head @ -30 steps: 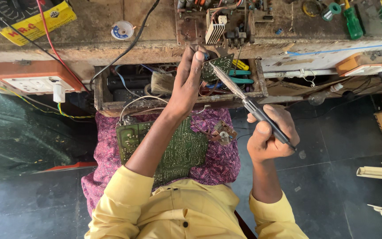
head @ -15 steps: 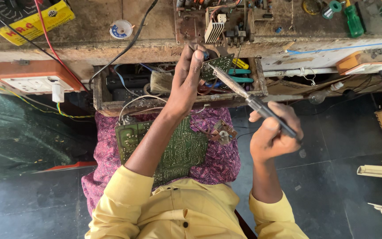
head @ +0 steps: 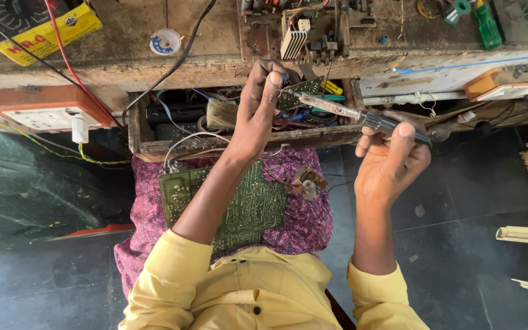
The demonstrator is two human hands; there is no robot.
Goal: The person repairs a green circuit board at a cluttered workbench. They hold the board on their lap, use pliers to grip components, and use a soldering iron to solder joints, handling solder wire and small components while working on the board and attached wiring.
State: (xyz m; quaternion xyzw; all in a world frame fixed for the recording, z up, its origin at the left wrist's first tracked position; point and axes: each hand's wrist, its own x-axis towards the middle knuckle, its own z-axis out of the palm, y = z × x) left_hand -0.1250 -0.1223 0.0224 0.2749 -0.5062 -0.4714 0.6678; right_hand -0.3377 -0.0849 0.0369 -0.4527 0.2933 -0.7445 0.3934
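We held a small board [head: 297,95] up in our left hand [head: 258,116], pinched between thumb and fingers, lifted clear of the lap and close to eye level, likely so its joints faced us. Our right hand [head: 392,162] was closed around the dark grip of a soldering iron [head: 349,113], held like a pen; its metal shaft slanted up and left so the tip met the small board just right of the left fingers. Whether the tip actually touched a joint, we could not tell.

Below both hands, a large green board [head: 245,205] lay flat on the purple cloth [head: 304,214] over our lap, probably parked there to free the hands. A loose part on wires [head: 307,180] rested beside it, below the iron.

Beyond the hands, an open drawer [head: 154,131] under the counter [head: 123,61] held a brush [head: 218,113] and tangled wires, near the left hand. On the counter sat another circuit board [head: 294,30], a solder reel [head: 165,43] and a yellow meter [head: 38,24]; green screwdrivers [head: 487,24] lay far right, above the right hand.
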